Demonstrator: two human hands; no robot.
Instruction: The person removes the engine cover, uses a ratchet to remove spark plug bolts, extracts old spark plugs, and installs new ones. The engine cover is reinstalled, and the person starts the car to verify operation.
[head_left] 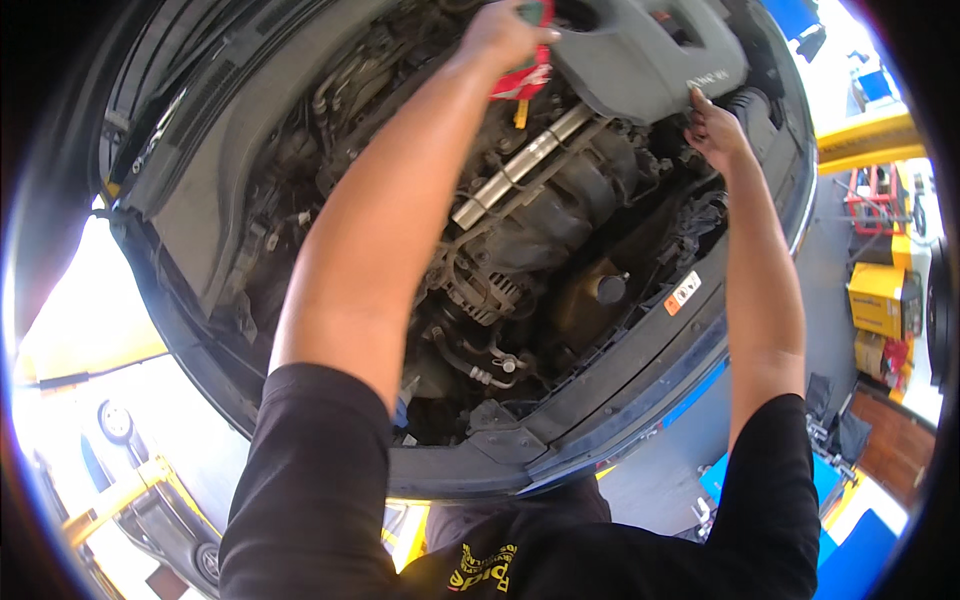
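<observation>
A grey plastic engine cover point(655, 60) sits tilted over the far right of the engine point(560, 200). My right hand point(715, 132) grips its near edge, fingers curled in with one fingertip against the rim. At the cover's left side, my left hand point(500, 40) is closed on a crumpled red cloth point(522, 82) with pale marks. Part of that cloth hangs below the hand, and my fingers hide the rest. Just under it shows the yellow dipstick handle point(521, 114). A shiny metal tube point(520, 168) runs slantwise across the engine beside the black intake manifold point(580, 200).
The car's front panel point(620, 360) crosses in front of me, bearing an orange and white label point(683, 293). A dark cap point(611, 289) rises near it. To the right stand a yellow lift arm point(870, 140) and a yellow machine point(882, 300). Another car point(170, 525) is at lower left.
</observation>
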